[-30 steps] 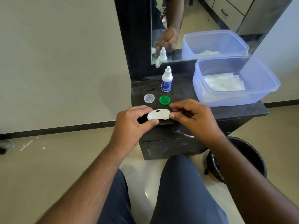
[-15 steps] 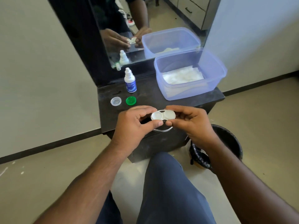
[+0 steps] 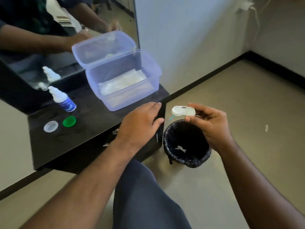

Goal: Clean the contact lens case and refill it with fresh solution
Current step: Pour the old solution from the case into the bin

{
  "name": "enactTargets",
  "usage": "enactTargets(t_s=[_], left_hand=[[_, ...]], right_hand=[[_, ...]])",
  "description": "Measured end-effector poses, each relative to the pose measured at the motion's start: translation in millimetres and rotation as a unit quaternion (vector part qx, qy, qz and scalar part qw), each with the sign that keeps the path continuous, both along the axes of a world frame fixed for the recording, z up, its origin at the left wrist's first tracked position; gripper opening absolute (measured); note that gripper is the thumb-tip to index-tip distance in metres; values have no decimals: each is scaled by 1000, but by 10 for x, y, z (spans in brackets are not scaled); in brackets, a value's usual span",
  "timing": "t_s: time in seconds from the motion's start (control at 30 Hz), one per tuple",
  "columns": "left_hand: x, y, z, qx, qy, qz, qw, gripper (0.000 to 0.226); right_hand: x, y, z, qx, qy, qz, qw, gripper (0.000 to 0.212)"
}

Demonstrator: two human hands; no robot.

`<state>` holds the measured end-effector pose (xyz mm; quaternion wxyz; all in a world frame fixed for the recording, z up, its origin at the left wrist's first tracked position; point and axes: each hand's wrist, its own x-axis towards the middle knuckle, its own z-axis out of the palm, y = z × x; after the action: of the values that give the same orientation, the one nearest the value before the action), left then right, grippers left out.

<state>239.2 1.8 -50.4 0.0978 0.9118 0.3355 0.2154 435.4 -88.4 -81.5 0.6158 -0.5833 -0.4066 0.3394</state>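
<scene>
r hand [image 3: 209,126] pinches lens case [image 3: 183,111] above black bin [image 3: 187,144] - l hand [image 3: 140,124] fingers relaxed, holds nothing, over dark table [image 3: 92,123] edge.

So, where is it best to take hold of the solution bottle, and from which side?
Grip the solution bottle around its blue-labelled body, coming from its front right side. It stands upright with open tabletop there; the nozzle is narrow, and the mirror is close behind.
</scene>
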Motion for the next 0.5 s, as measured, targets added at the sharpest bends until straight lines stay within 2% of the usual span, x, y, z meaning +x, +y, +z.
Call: enactTargets(t_s=[0.17, 0.33, 0.5], left_hand=[[574, 81, -12, 40, 21, -25, 999, 45], [754, 201, -103, 65, 40, 18, 997, 31], [791, 265, -173, 68, 25, 35, 997, 21]], right_hand=[[291, -79, -195, -22, 28, -42, 998, 40], [499, -65, -462, -46, 44, -56, 996, 42], [635, 2, -733, -94, 5, -44, 995, 41]])
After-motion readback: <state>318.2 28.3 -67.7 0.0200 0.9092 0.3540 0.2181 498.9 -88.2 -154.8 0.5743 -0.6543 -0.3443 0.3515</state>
